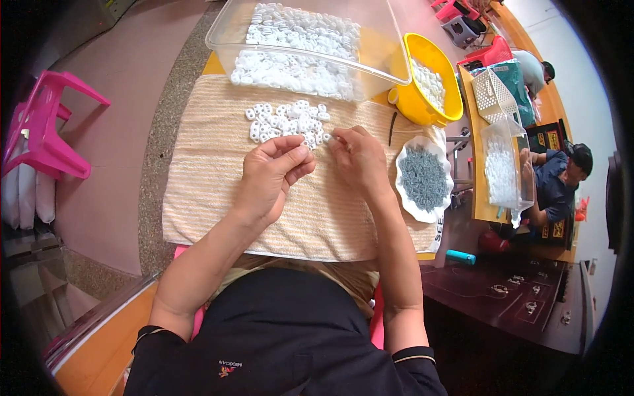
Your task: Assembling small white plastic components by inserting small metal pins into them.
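My left hand is closed in a pinch over the towel, its thumb and index finger on a small white plastic piece. To its right, my right hand has its fingers drawn together at the edge of a loose pile of white two-holed plastic pieces. Whatever is between those right fingertips is too small to make out. Both hands are above a striped beige towel. A scalloped white dish of small grey parts stands right of my right forearm.
A clear plastic bin of white pieces stands at the far side, beside a yellow bucket. A thin black strip lies by the dish. Pink stool at left. At right, another person works at a bin.
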{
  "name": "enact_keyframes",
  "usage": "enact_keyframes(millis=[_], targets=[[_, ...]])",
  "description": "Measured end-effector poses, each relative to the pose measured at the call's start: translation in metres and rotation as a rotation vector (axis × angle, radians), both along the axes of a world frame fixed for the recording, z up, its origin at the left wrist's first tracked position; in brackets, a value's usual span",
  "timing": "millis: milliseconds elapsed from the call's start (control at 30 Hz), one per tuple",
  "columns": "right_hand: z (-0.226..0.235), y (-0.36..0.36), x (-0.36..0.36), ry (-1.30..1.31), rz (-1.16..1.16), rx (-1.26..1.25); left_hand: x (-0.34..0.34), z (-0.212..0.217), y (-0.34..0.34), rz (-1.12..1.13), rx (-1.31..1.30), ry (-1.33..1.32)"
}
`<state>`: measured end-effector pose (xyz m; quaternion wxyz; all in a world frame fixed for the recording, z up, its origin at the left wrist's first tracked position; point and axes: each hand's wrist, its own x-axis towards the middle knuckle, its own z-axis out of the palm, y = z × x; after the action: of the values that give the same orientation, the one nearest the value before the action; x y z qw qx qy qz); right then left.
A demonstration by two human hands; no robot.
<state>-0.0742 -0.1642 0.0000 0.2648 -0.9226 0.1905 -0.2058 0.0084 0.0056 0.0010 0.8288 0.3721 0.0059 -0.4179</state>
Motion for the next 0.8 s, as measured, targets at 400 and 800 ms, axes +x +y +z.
enact_keyframes(millis=[400,800], targets=[[0.002,0.006,0.003,0.116,0.029,-0.074,-0.001,-0.001,0.000,-0.006,0.005,0.003],[0.000,0.007,-0.018,0.013,0.097,-0.302,-0.005,-0.002,0.000,-0.025,-0.001,0.003]])
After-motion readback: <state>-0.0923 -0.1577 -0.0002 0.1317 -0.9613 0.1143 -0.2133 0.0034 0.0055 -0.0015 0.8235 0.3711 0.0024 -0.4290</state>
